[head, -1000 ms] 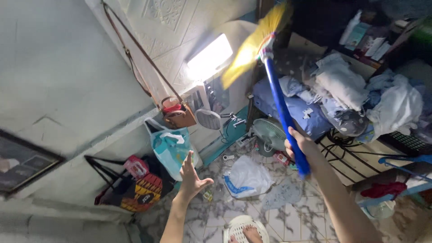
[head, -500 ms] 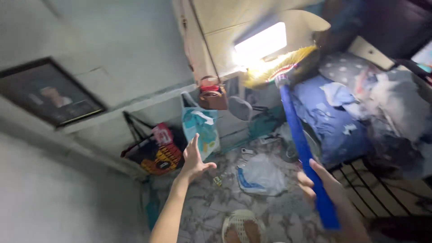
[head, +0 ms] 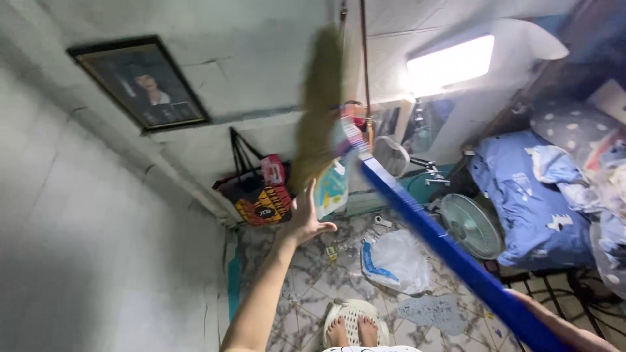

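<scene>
The left hand (head: 305, 220) is spread open; the right hand, off-frame, cannot be judged. The swinging broom (head: 365, 163) might knock the framed picture (head: 138, 82).

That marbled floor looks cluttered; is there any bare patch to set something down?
Bare tiles lie below the left hand, between the grey wall and the white plastic bag. Crowded: the table fan, the bag and the bedding fill the right; a white basket sits by the feet.
</scene>
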